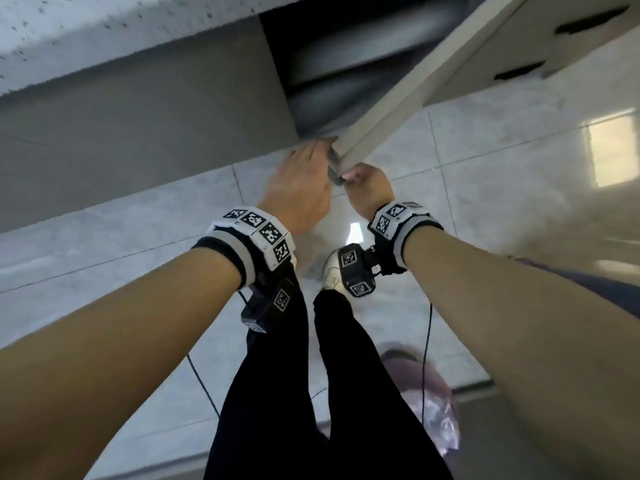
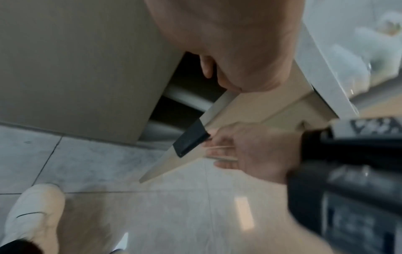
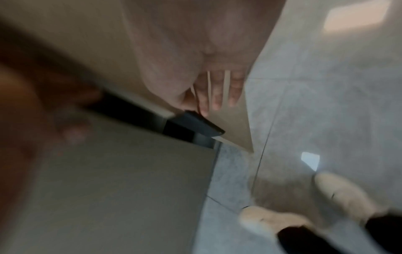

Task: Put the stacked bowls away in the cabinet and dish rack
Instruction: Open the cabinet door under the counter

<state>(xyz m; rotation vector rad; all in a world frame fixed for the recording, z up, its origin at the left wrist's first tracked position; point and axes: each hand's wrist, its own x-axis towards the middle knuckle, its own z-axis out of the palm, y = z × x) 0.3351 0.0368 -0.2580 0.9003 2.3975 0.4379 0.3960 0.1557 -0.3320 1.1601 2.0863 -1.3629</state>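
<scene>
Tiled kitchen floor (image 1: 485, 161), grey base cabinet front (image 1: 138, 109) under a speckled counter (image 1: 104, 32). Cabinet door (image 1: 408, 95) is part open, swung out toward the person; its free edge points down at both hands, long axis running up and right in the head view. Dark handle (image 2: 190, 138) sits on that edge. Right hand (image 1: 369, 192) is on the door's outer face with fingers (image 2: 219, 150) laid fairly straight beside the handle, not wrapped round it. Left hand (image 1: 301, 188) is at the gap side of the same edge, fingers extended toward the opening; whether they hook the edge, can't tell. Both hands are about equally near. Inside: blurred pale round shapes (image 1: 346, 57), possibly dish rack or bowls, can't confirm. Stacked bowls aren't in view. Judgement: the door is being handled; neither hand carries a bowl.
</scene>
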